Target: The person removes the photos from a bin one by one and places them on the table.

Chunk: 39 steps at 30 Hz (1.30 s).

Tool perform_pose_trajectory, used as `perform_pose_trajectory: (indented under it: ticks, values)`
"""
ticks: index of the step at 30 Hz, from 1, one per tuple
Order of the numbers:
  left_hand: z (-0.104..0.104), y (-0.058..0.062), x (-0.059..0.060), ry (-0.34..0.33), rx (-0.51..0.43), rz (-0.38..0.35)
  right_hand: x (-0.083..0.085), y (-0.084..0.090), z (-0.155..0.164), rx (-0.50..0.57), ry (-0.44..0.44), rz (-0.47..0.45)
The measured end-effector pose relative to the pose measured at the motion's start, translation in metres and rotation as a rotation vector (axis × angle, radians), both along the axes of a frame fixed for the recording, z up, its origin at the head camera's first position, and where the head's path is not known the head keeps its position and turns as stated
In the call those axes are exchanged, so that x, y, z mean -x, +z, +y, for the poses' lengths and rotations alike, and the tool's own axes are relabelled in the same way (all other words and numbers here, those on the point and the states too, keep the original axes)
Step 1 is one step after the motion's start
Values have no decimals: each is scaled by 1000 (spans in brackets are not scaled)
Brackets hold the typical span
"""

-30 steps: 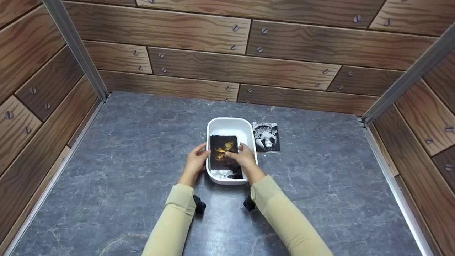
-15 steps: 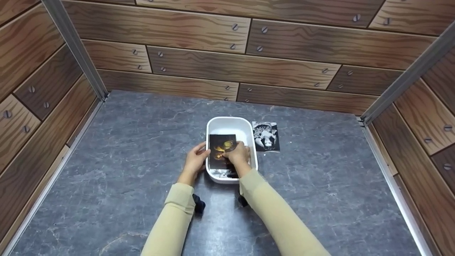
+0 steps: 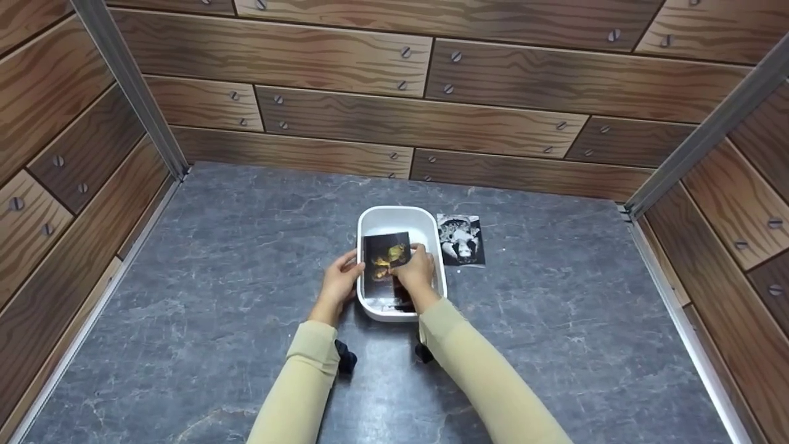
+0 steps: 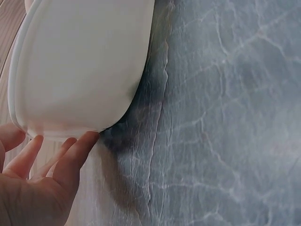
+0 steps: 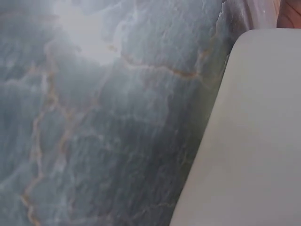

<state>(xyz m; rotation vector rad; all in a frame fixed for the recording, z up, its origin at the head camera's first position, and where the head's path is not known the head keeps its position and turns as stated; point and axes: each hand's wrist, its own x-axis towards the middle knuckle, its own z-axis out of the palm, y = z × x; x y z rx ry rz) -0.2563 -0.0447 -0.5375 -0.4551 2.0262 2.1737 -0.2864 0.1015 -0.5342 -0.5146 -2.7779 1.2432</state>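
Left hand (image 3: 338,285) lay against left wall of white tub (image 3: 431,217), fingers nearly straight, fingertips (image 4: 83,140) touching its rim, likely to steady it. Right hand (image 3: 416,271) reached into tub from near side, fingers on dark photo (image 3: 383,259) with yellow-lit figure; whether it pinched or only pressed photo, could not tell. Photo lay tilted in tub, far edge propped at rim height. More prints seemed to lie beneath it, unclear. Black-and-white photo (image 3: 460,239) lay flat on grey marbled surface (image 3: 216,259), just right of tub.

A smooth white plastic tub (image 3: 397,221) sits on matt grey marbled stone tabletop (image 3: 216,277), between wood-grain walls (image 3: 345,117).
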Motion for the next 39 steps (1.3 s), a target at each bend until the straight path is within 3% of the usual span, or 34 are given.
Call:
perform_pose_trajectory:
  ticks: [4,6,8,14,18,21,25,27,28,30,32,36,39]
  values:
    - [0,0,-1,6,4,3,-1,3,4,-38,37,26]
    - [0,2,-1,6,10,7,-1,5,8,-4,63,33]
    - [0,3,-1,5,10,13,1,5,12,87,84,25]
    - [-2,4,-2,0,-14,30,3,8,15,487,75,-4]
    - [-2,3,-1,8,-12,16,5,10,18,586,54,14]
    - [-1,1,0,8,-18,17,50,-48,37,614,70,85]
    - [1,0,-1,3,-29,9,147,-165,86,655,106,155]
    - [1,1,-1,2,-33,3,183,-197,110,686,86,152]
    - [1,1,-1,2,-32,3,194,-203,121,706,74,159]
    - [1,2,-1,3,-32,-1,205,-199,139,737,34,181]
    - [1,3,-2,7,-25,-12,203,-180,156,739,-21,191]
    - [0,2,-1,3,-13,-33,179,-116,187,741,-146,189]
    - [-1,0,1,-6,-16,-19,169,-83,216,788,-207,204]
